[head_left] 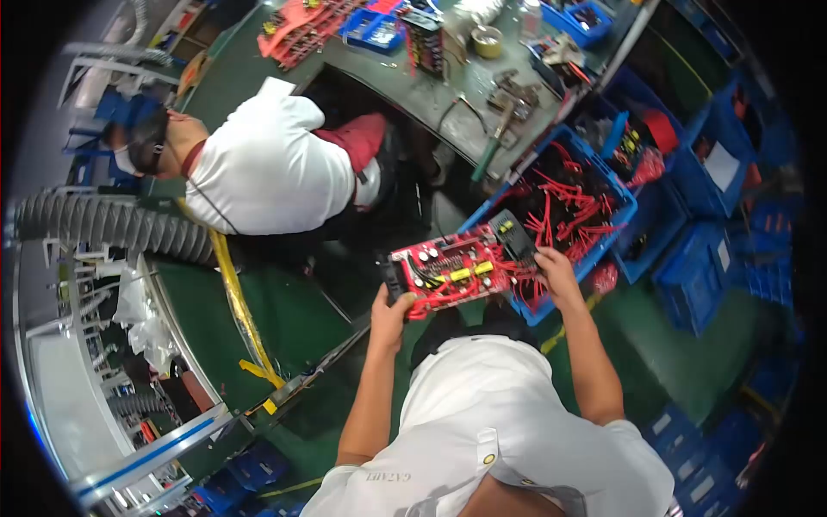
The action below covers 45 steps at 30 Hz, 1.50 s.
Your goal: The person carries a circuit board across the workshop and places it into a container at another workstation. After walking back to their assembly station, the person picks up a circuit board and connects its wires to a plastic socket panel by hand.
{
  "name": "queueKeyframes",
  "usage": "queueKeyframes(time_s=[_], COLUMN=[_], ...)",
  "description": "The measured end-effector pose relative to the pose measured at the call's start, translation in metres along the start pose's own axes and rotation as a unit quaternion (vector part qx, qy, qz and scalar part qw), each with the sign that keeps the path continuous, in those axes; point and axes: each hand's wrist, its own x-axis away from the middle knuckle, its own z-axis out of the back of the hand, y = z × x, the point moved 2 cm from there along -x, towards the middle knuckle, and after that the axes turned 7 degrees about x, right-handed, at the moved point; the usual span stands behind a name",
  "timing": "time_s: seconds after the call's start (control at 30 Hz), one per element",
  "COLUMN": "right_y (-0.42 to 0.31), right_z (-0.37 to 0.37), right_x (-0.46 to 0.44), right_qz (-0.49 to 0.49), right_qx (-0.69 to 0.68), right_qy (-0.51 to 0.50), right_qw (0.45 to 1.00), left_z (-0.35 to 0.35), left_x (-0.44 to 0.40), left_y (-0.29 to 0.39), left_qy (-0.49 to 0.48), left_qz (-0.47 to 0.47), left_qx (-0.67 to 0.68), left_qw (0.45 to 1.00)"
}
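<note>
A red circuit board (457,274) packed with components, yellow parts and red wires is held level in front of my waist. My left hand (389,317) grips its left end, thumb on top, near a black end piece (394,280). At the other end my right hand (558,274) is closed on the board's edge, beside a dark block (513,236) and a bundle of red wires; part of that grip is hidden. Just beyond my right hand is a blue crate (622,226) full of red-wired parts.
A person (267,164) in a white shirt sits at the left by a workbench (362,82) bearing a tape roll (487,41), a clamp-like tool (515,93) and red boards (301,30). Blue bins (689,280) stand at the right. A grey duct (112,226) runs at left.
</note>
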Motion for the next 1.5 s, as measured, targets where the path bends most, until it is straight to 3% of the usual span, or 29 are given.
queueKeyframes(time_s=[0.13,0.23,0.37,0.53,0.77,0.93,1.07,1.13,1.17,1.3,1.37,1.4,1.5], right_y=[0.008,0.006,-0.006,-0.012,-0.011,-0.018,-0.049,-0.073,-0.074,-0.084,-0.086,-0.085,-0.074], right_z=[-0.003,-0.006,-0.013,-0.012,-0.007,-0.001,-0.005,-0.018,-0.025,-0.049,-0.057,-0.062,-0.067], right_x=[0.0,-0.008,-0.017,-0.033,-0.037,-0.037,-0.025,-0.001,-0.002,0.009,0.01,0.01,-0.003], right_qz=[-0.028,-0.014,0.019,0.13,0.169,0.175,0.301,0.249,0.3,0.308,0.295,0.294,0.322], right_qx=[0.005,0.096,0.132,0.203,0.258,0.229,0.216,0.208,0.175,0.163,0.219,0.175,0.196], right_qy=[0.005,0.012,0.002,-0.028,-0.016,-0.002,0.024,0.021,0.008,-0.05,-0.068,-0.073,-0.038], right_qw=[1.0,0.995,0.991,0.97,0.951,0.958,0.929,0.946,0.938,0.936,0.928,0.937,0.925], left_z=[0.006,0.004,0.004,0.008,-0.003,-0.006,-0.013,-0.013,-0.023,-0.028,-0.036,-0.042,-0.054], left_x=[0.005,0.014,0.022,0.03,0.042,0.046,0.039,0.04,0.036,0.025,0.027,0.027,0.024], left_y=[-0.009,-0.007,-0.01,-0.016,-0.014,-0.019,-0.013,-0.022,-0.016,-0.021,-0.016,-0.015,-0.014], left_qy=[0.0,0.012,0.034,0.046,0.063,0.064,0.069,0.068,0.071,0.032,0.013,0.004,-0.026], left_qz=[-0.006,-0.018,-0.023,-0.024,-0.021,-0.014,-0.034,-0.003,-0.004,0.014,0.03,0.03,0.033], left_qx=[-0.015,-0.017,0.024,0.036,0.061,0.036,-0.006,-0.004,0.022,-0.012,-0.018,-0.015,-0.037], left_qw=[1.0,1.0,0.999,0.998,0.996,0.997,0.997,0.998,0.997,0.999,0.999,0.999,0.998])
